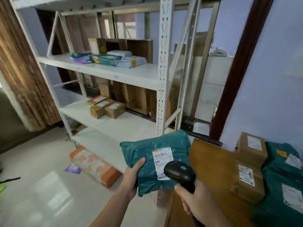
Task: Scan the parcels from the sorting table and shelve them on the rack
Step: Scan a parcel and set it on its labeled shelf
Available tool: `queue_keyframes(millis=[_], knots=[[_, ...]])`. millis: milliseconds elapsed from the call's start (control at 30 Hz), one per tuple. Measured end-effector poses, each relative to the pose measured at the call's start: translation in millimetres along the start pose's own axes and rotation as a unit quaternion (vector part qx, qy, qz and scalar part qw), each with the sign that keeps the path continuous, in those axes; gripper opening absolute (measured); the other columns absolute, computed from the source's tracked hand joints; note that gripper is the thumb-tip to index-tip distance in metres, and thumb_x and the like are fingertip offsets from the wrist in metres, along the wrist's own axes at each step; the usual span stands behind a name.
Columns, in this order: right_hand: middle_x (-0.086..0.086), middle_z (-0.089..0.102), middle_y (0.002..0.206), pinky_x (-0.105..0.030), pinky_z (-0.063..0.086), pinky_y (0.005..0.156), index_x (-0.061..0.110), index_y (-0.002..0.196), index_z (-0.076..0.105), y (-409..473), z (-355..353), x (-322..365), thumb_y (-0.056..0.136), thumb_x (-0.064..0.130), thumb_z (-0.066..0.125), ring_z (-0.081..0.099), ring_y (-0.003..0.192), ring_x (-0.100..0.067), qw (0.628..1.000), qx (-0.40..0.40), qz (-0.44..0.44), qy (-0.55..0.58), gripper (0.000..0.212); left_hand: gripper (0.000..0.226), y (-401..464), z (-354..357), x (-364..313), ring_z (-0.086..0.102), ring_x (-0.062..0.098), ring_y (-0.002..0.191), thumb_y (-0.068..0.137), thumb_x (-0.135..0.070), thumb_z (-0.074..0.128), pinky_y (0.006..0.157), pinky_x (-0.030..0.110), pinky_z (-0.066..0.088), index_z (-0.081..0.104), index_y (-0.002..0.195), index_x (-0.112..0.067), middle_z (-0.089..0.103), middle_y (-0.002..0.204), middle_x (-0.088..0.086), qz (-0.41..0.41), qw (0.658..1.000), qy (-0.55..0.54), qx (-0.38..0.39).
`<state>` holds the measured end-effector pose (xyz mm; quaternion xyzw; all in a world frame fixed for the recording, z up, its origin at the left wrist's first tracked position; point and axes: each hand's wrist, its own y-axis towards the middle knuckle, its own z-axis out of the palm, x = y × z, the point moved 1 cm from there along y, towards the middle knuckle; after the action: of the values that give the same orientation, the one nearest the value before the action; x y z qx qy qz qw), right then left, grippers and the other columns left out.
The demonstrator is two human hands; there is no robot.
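Scan step | right hand (196,202) fingers wrapped on scanner (180,174), aimed at label (162,163) | left hand (132,176) fingers clamp teal parcel (155,161) just left of worktop (211,163) | next, likely: shelve on rack (161,89) beyond parcel

The white rack (105,71) fills the upper and middle left of the frame. Its front upright (162,66) stands in the centre, straight behind the teal parcel (157,159) held at lower centre. On the middle shelf, flat mailers (108,60) and cartons (121,46) crowd the back, leaving a bare strip along the front edge and at the right end. The lower shelf holds small boxes (105,107) at centre-left, open board to their right and left. The shelf below shows bare board. An orange box (96,166) lies on the floor at lower left. At lower right, the wooden table (211,171) is packed with brown boxes (249,182).
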<state>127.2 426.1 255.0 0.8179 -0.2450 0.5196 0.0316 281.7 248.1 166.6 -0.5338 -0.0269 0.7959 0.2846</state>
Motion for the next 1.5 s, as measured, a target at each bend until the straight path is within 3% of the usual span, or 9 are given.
queue_keyframes(millis=[100,200,300,433,667,1000,1200,1333,1500], knots=[[-0.005,0.054,0.043,-0.03,0.047,0.049,0.012,0.069,0.057,8.9,58.7,30.8,0.089,0.024,0.069,0.052,0.038,-0.017,0.999,0.037,-0.013,-0.004,0.026,0.053,-14.1,-74.1,-24.4,0.076,0.036,0.109,0.086,-0.029,0.082,0.095,0.05,0.061,0.066,0.133,-0.011,0.078,0.12,0.015,0.021,0.998,-0.018,-0.053],[-0.006,0.056,0.046,-0.027,0.047,0.047,0.012,0.077,0.058,16.9,115.7,64.9,0.092,0.023,0.067,0.053,0.039,-0.016,0.997,0.066,-0.035,-0.012,0.02,0.062,-28.6,-144.4,-47.8,0.074,0.038,0.114,0.083,-0.032,0.086,0.104,0.058,0.056,0.063,0.138,-0.015,0.077,0.125,0.014,0.038,0.995,-0.022,-0.092],[-0.008,0.061,0.05,-0.03,0.049,0.049,0.017,0.08,0.06,25.4,161.7,94.2,0.092,0.03,0.067,0.056,0.041,-0.016,0.994,0.096,-0.054,-0.017,0.019,0.06,-44.2,-199.1,-73.1,0.075,0.038,0.112,0.083,-0.031,0.083,0.102,0.057,0.058,0.063,0.137,-0.014,0.077,0.123,0.015,0.056,0.988,-0.04,-0.135],[-0.005,0.055,0.047,-0.028,0.046,0.044,0.012,0.075,0.058,36.8,208.0,128.9,0.092,0.02,0.066,0.048,0.037,-0.016,0.99,0.123,-0.072,-0.011,0.02,0.055,-54.5,-256.2,-98.5,0.076,0.037,0.109,0.086,-0.033,0.081,0.094,0.051,0.061,0.066,0.135,-0.012,0.078,0.121,0.014,0.06,0.981,-0.064,-0.175],[-0.006,0.058,0.047,-0.024,0.044,0.045,0.01,0.079,0.06,83.1,265.8,173.2,0.092,0.023,0.066,0.05,0.039,-0.015,0.981,0.167,-0.091,-0.025,0.019,0.064,-19.2,-324.4,-129.6,0.076,0.042,0.108,0.079,-0.038,0.085,0.099,0.06,0.058,0.067,0.133,-0.01,0.078,0.12,0.018,0.053,0.967,-0.101,-0.227],[-0.008,0.063,0.048,-0.028,0.047,0.049,0.017,0.076,0.059,202.5,320.8,216.2,0.088,0.026,0.068,0.053,0.038,-0.017,0.984,0.152,-0.08,-0.033,0.017,0.049,90.7,-362.4,-197.9,0.076,0.042,0.105,0.088,-0.034,0.08,0.087,0.052,0.062,0.068,0.13,-0.012,0.078,0.117,0.018,0.038,0.97,-0.096,-0.219],[-0.006,0.064,0.048,-0.026,0.048,0.049,0.023,0.072,0.059,256.5,360.9,247.0,0.089,0.025,0.069,0.055,0.039,-0.014,0.985,0.144,-0.074,-0.054,0.02,0.058,145.6,-399.8,-233.7,0.075,0.043,0.107,0.082,-0.036,0.083,0.098,0.059,0.059,0.066,0.131,-0.011,0.078,0.117,0.019,0.027,0.97,-0.097,-0.222],[0.002,0.063,0.05,-0.029,0.052,0.062,0.027,0.068,0.058,291.7,401.5,265.7,0.086,0.03,0.072,0.057,0.046,-0.011,0.988,0.127,-0.066,-0.065,0.023,0.054,187.0,-437.5,-259.7,0.076,0.043,0.106,0.086,-0.035,0.081,0.091,0.054,0.061,0.065,0.132,-0.012,0.078,0.118,0.019,0.009,0.972,-0.102,-0.211],[-0.001,0.065,0.051,-0.023,0.047,0.057,0.025,0.073,0.059,330.1,451.8,302.4,0.09,0.03,0.068,0.057,0.043,-0.008,0.991,0.11,-0.048,-0.053,0.02,0.064,242.1,-486.1,-297.6,0.075,0.044,0.11,0.084,-0.04,0.083,0.094,0.06,0.06,0.062,0.139,-0.014,0.076,0.123,0.019,-0.01,0.982,-0.078,-0.174]])
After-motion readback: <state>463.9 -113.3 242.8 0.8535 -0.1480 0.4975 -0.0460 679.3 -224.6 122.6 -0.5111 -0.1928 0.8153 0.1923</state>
